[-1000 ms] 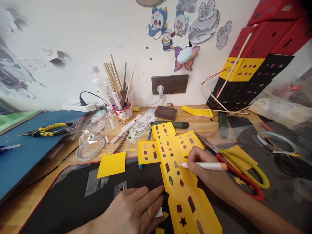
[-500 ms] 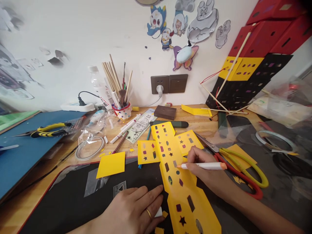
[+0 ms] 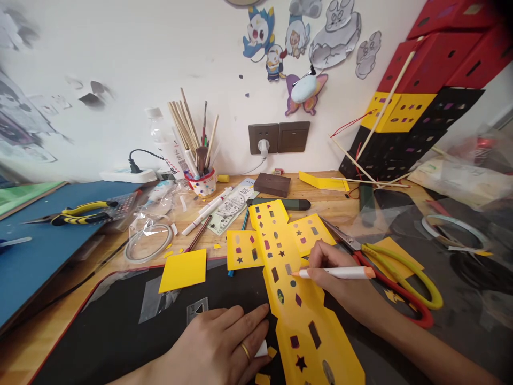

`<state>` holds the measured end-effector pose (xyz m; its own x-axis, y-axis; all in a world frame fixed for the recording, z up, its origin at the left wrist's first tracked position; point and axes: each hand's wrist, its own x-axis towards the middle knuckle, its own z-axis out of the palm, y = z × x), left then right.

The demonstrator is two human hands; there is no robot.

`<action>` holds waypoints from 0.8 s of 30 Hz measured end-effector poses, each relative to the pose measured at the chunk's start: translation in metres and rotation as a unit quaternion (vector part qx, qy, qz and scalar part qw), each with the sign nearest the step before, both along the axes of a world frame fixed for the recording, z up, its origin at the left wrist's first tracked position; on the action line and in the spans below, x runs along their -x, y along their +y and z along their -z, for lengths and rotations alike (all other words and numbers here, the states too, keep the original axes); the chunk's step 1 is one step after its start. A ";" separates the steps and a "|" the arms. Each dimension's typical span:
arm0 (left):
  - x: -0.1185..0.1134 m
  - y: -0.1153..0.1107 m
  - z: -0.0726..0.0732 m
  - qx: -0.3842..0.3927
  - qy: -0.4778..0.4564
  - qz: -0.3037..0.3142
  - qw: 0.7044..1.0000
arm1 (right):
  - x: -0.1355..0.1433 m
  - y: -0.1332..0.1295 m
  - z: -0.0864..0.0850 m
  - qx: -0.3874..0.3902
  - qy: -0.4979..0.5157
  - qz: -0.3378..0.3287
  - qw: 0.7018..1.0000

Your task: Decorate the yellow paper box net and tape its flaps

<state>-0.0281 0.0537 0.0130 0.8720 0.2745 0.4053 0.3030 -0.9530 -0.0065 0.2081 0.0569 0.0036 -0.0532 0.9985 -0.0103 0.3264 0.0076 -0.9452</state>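
Observation:
Spread across a black mat (image 3: 120, 321) is a yellow card cutout (image 3: 286, 299) in a cross-like shape, with cut-out holes such as stars, diamonds and ovals. My right hand (image 3: 340, 278) is closed on a white marker pen (image 3: 334, 272) with an orange end; its tip touches the card beside a small grey rectangle. My left hand (image 3: 224, 342) rests on the mat with its fingers stretched out, fingertips near the card's left edge. A small white piece (image 3: 261, 348) shows partly under its fingers. A clear shape stencil (image 3: 197, 309) lies just beyond that hand.
Large scissors (image 3: 401, 272) with red and yellow handles lie to the right. A yellow card square (image 3: 182, 271) lies left. Behind stand a pen cup (image 3: 200, 183), a dark block (image 3: 272, 184) and stacked red, yellow and black boxes (image 3: 401, 112). Pliers (image 3: 80, 213) rest on a blue board (image 3: 52, 251).

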 end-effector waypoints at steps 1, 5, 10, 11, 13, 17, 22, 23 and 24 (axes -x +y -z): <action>0.000 0.000 0.000 -0.002 -0.002 0.001 1.000 | 0.000 0.000 0.000 0.001 -0.002 -0.002 1.000; 0.000 -0.001 0.002 -0.008 -0.007 0.000 1.000 | 0.000 0.001 -0.001 -0.002 -0.007 -0.002 1.000; 0.000 -0.001 0.004 -0.010 -0.005 -0.004 1.000 | -0.001 0.001 0.000 -0.007 -0.010 0.006 1.000; 0.000 -0.001 0.004 -0.009 -0.003 -0.004 1.000 | -0.001 0.000 0.000 -0.007 -0.007 0.004 1.000; 0.000 -0.001 0.004 -0.005 0.002 -0.002 1.000 | -0.002 0.000 0.000 -0.002 0.011 0.005 1.000; 0.000 0.000 0.003 -0.003 -0.002 -0.007 1.000 | -0.004 0.000 -0.002 -0.003 0.084 0.028 0.996; 0.001 0.000 -0.001 0.016 -0.004 -0.010 1.000 | -0.006 -0.001 -0.006 -0.049 0.126 0.073 0.988; 0.002 0.000 -0.002 0.021 -0.006 -0.013 1.000 | -0.006 0.000 -0.008 -0.049 0.122 0.083 0.988; 0.002 -0.001 -0.003 0.026 -0.010 -0.016 0.999 | -0.005 0.000 -0.010 -0.048 0.115 0.094 0.988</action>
<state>-0.0303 0.0531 0.0164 0.8540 0.3227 0.4081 0.3326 -0.9418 0.0488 0.2131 0.0574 0.0133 0.1440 0.9867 0.0751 0.1070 0.0599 -0.9925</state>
